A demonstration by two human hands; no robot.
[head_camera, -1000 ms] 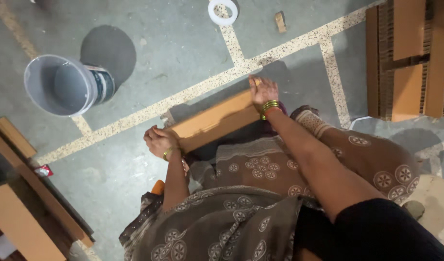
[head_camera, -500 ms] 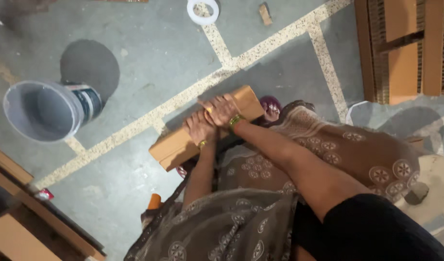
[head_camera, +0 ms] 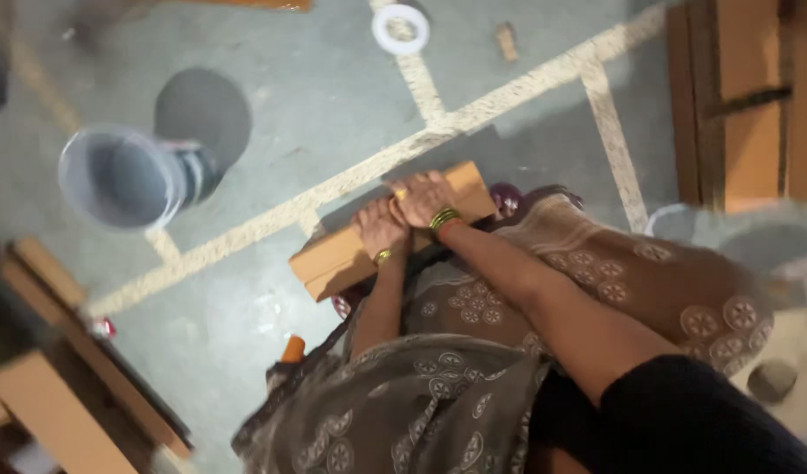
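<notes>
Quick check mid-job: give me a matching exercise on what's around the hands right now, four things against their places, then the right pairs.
Things:
1. wooden block
2. grey bucket
3. white tape roll
4. wooden panels

Places:
A. top of the picture, on the floor
B. stacked at the right edge
C. under the left hand and right hand
D. left, lying on its side

Pairs: 1-C, 2-D, 3-A, 4-B
</notes>
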